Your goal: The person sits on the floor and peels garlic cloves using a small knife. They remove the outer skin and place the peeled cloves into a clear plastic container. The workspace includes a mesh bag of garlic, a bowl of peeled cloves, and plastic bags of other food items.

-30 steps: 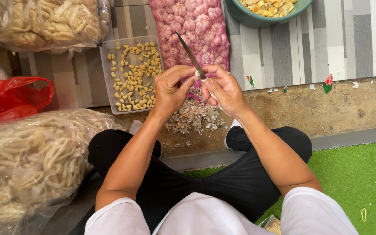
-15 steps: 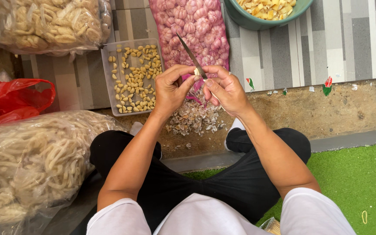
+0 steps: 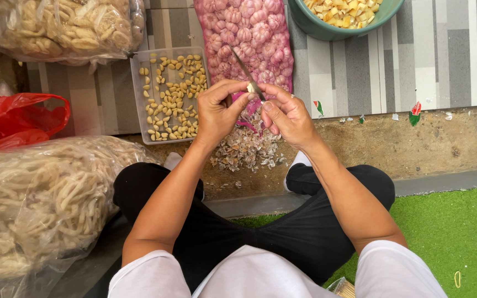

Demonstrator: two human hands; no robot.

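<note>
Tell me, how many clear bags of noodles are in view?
2. One clear noodle bag lies at lower left beside the person's knee; another sits at top left, cut by the frame. More may lie outside view.

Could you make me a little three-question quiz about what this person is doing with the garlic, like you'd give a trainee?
1. True or false: the right hand holds a knife.
2. Where do the peeled cloves lie? A) in the clear tray B) in the green bowl C) in the red bag
3. What lies in a pile directly below the hands?

Key
1. True; the left hand pinches a clove against the blade.
2. A
3. Papery garlic skins on the ledge.
</note>
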